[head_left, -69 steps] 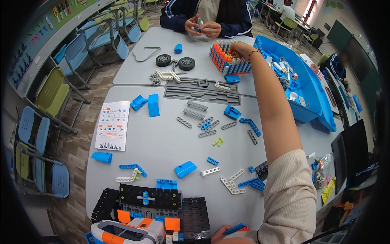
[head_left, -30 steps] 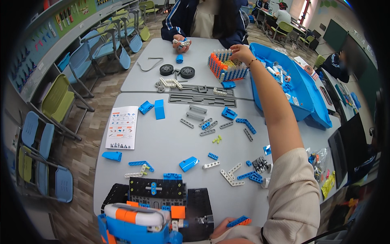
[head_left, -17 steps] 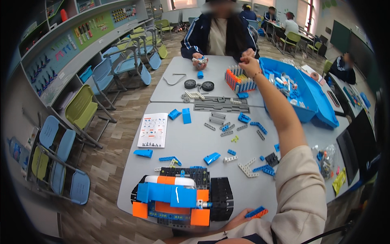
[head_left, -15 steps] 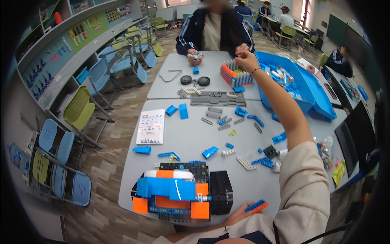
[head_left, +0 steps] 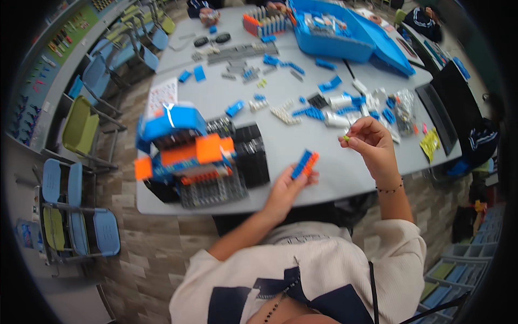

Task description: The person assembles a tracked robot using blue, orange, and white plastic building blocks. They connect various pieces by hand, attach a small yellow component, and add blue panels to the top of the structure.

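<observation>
My left hand (head_left: 286, 189) is closed round a pair of joined building beams, one blue and one orange (head_left: 305, 164), above the table's near edge. To its right, my right hand (head_left: 374, 147) is raised, thumb and fingertips pinching a tiny yellow-green connector piece (head_left: 346, 138). The two hands are apart. Left of them stands a large building-block vehicle (head_left: 197, 156) with blue panels, orange plates and black treads; neither hand touches it.
Loose blue panels (head_left: 235, 108), white beams (head_left: 286, 113) and grey pieces lie over the grey table (head_left: 302, 132). A blue bin (head_left: 334, 46) of parts and an orange-and-white divided box (head_left: 264, 22) stand farther back. A printed booklet (head_left: 162, 93) lies behind the vehicle.
My right hand has come back from the divided box at the far side, now with the small connector in its fingertips. My left hand still holds the beams. The view has tilted downward.
</observation>
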The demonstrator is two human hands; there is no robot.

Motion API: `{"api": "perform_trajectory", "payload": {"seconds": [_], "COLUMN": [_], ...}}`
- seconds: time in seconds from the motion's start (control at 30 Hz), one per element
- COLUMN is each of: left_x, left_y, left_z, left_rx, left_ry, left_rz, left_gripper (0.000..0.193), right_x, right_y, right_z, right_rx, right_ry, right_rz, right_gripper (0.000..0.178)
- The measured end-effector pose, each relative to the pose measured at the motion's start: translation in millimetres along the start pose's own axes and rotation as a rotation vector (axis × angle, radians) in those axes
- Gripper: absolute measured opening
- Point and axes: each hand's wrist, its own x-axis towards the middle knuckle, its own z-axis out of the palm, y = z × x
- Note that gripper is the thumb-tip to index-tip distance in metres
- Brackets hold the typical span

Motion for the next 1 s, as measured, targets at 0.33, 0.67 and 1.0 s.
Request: {"api": "perform_trajectory", "payload": {"seconds": [0.33, 0.67, 1.0], "left_x": [-50.3, -78.9, -76.6], "left_y": [38.3, 37.2, 45.8], "left_z": [36.6, 35.2, 33.9], "left_rx": [0.161, 0.462, 1.176], "left_ry": [0.003, 0.225, 0.391], "left_rz": [0.32, 0.6, 0.94], "left_gripper": [0.045, 0.043, 0.043], "right_x": [-71.9, -65.5, -66.6], "right_y": [28.3, 38.7, 32.7], "right_z": [59.3, 93.3, 94.8], "right_rx": [-0.411, -0.598, -0.558], "right_ry": [0.051, 0.048, 0.05], "right_rz": [-0.542, -0.753, -0.604], "right_gripper": [0.028, 0.019, 0.017]}}
